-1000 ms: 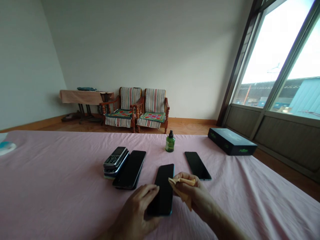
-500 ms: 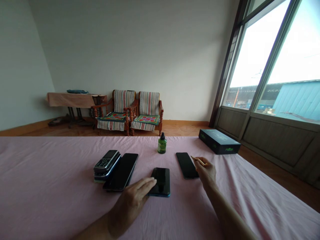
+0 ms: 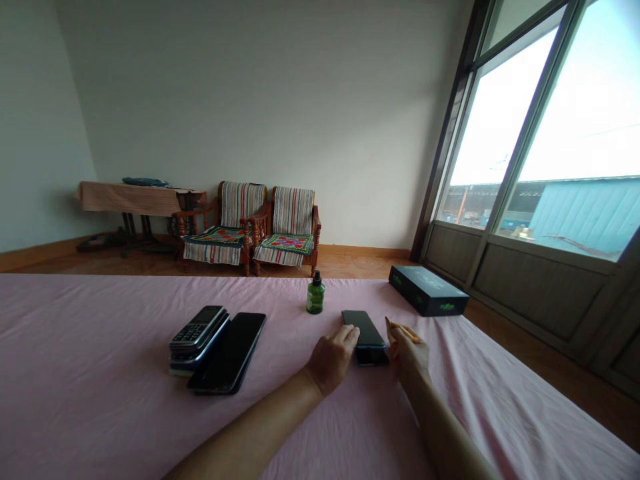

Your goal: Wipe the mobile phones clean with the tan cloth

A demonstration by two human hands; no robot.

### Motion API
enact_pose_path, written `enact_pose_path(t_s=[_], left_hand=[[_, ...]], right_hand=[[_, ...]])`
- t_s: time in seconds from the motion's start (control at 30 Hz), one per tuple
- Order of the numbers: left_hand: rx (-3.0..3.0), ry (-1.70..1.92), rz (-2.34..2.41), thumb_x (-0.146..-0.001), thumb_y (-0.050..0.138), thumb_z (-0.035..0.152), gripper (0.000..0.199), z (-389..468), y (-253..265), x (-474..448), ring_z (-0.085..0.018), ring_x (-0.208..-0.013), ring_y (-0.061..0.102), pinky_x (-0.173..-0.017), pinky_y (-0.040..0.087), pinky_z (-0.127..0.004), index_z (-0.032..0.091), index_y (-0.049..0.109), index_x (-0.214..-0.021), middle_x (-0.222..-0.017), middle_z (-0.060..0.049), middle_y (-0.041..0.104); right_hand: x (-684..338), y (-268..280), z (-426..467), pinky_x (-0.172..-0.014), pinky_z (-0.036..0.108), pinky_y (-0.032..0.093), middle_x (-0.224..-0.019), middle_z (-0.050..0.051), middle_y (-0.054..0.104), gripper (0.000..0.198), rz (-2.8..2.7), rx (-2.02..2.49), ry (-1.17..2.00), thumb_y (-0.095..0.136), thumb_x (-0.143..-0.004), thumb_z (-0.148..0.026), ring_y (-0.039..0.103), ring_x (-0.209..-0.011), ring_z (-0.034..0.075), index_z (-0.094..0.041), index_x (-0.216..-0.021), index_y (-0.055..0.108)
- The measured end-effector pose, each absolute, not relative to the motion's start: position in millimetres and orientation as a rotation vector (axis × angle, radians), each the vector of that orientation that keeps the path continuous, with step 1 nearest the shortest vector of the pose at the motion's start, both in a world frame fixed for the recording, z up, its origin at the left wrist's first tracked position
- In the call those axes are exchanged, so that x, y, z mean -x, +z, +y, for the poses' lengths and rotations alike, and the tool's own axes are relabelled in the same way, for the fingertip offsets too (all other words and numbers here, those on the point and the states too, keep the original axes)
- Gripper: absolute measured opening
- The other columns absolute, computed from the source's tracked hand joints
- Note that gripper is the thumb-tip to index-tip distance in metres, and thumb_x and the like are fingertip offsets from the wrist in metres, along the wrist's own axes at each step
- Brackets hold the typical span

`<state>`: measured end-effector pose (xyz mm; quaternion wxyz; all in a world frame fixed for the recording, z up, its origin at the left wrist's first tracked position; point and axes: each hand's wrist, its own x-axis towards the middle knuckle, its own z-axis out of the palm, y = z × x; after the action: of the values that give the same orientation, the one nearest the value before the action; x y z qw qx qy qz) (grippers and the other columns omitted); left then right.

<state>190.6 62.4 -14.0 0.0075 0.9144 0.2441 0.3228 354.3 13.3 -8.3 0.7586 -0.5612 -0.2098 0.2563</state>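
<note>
One flat black phone (image 3: 364, 327) overlaps another phone (image 3: 373, 359), its left edge grasped by the left hand (image 3: 333, 359); the right hand (image 3: 411, 352) pinches tan cloth (image 3: 404, 330) just beside. Bare pink fabric (image 3: 287, 340) (faintly wrinkled) separates them from stacked phones (image 3: 200, 327); beyond stands a green bottle (image 3: 315, 299).

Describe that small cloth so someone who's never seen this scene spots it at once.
Find the black box toward the far right of the pink sheet. In front of it, nearer the camera, is the right hand, with the small cloth held in its grip. Its tan-orange colour sets it apart from the dark phone just left of it.
</note>
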Motion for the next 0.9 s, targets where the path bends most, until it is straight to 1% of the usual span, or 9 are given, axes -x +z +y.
enact_pose_path(t_s=[0.13,0.23,0.3,0.37,0.4,0.47,0.57,0.73,0.9], left_hand=[[-2.84,0.886,0.809,-0.091,0.047,0.004,0.035,59.5,-16.0,-203.7,-0.025,-0.11,0.063,-0.09,0.054,-0.039,0.012,0.055,-0.124,-0.124,-0.015,0.061],[-2.793,0.827,0.815,-0.088,0.058,0.013,0.037,54.1,-15.9,-204.5,-0.026,-0.116,0.059,-0.097,0.05,-0.037,0.014,0.055,-0.125,-0.13,-0.015,0.058],[-2.745,0.814,0.822,-0.083,0.068,0.027,0.048,49.7,-15.4,-201.6,-0.027,-0.12,0.056,-0.101,0.046,-0.037,0.014,0.054,-0.127,-0.132,-0.015,0.057],[-2.685,0.827,0.859,-0.079,0.071,0.036,0.06,45.1,-15.2,-198.2,-0.027,-0.121,0.054,-0.103,0.044,-0.037,0.012,0.051,-0.13,-0.132,-0.016,0.057],[-2.652,0.837,0.887,-0.079,0.071,0.038,0.063,43.1,-15.4,-196.9,-0.028,-0.121,0.054,-0.103,0.044,-0.038,0.011,0.049,-0.132,-0.132,-0.017,0.057],[-2.59,0.852,0.951,-0.08,0.07,0.036,0.066,40.3,-16.5,-195.9,-0.029,-0.119,0.055,-0.101,0.044,-0.041,0.008,0.046,-0.135,-0.129,-0.02,0.058],[-2.524,0.855,1.001,-0.082,0.068,0.028,0.061,39.5,-19.2,-197.4,-0.03,-0.116,0.057,-0.099,0.045,-0.041,0.004,0.047,-0.134,-0.124,-0.02,0.061],[-2.479,0.863,0.991,-0.081,0.066,0.019,0.047,41.6,-21.7,-199.2,-0.027,-0.117,0.056,-0.102,0.042,-0.038,0.009,0.056,-0.126,-0.124,-0.015,0.063],[-2.476,0.878,0.972,-0.08,0.066,0.018,0.047,41.0,-21.4,-197.2,-0.026,-0.112,0.058,-0.099,0.043,-0.036,0.011,0.056,-0.126,-0.12,-0.012,0.065]], right_hand=[[-354.4,-10.7,16.9,-0.032,0.021,0.025,-0.04,-0.009,0.044,0.035,-0.486,1.245,0.579,0.073,-0.055,-0.042,0.036,-0.032,0.007,-0.014,-0.076,0.065],[-357.3,-15.9,19.8,-0.037,0.022,0.033,-0.047,-0.004,0.054,0.036,-0.541,1.268,0.565,0.073,-0.054,-0.042,0.045,-0.038,0.01,-0.013,-0.076,0.068],[-360.2,-20.2,21.5,-0.041,0.023,0.037,-0.053,-0.001,0.06,0.036,-0.58,1.298,0.541,0.072,-0.055,-0.041,0.051,-0.044,0.013,-0.013,-0.078,0.069],[-362.8,-23.0,22.3,-0.043,0.023,0.037,-0.056,0.0,0.063,0.036,-0.622,1.343,0.511,0.07,-0.058,-0.04,0.054,-0.048,0.014,-0.012,-0.081,0.07],[-363.8,-23.5,22.2,-0.043,0.023,0.037,-0.056,0.001,0.064,0.035,-0.645,1.369,0.494,0.069,-0.059,-0.039,0.055,-0.049,0.015,-0.012,-0.081,0.071],[-364.8,-22.5,21.3,-0.043,0.023,0.036,-0.055,0.001,0.064,0.033,-0.7,1.42,0.463,0.068,-0.06,-0.04,0.055,-0.049,0.015,-0.013,-0.079,0.072],[-364.3,-18.3,20.0,-0.042,0.023,0.033,-0.049,0.0,0.06,0.03,-0.799,1.489,0.429,0.069,-0.06,-0.041,0.052,-0.046,0.014,-0.014,-0.071,0.073],[-360.5,-13.9,22.3,-0.043,0.023,0.033,-0.049,0.0,0.061,0.029,-0.929,1.533,0.379,0.069,-0.058,-0.044,0.052,-0.047,0.015,-0.016,-0.065,0.072],[-357.0,-11.8,23.0,-0.044,0.024,0.036,-0.05,0.001,0.061,0.029,-0.995,1.524,0.367,0.069,-0.057,-0.045,0.054,-0.048,0.016,-0.017,-0.063,0.071]])
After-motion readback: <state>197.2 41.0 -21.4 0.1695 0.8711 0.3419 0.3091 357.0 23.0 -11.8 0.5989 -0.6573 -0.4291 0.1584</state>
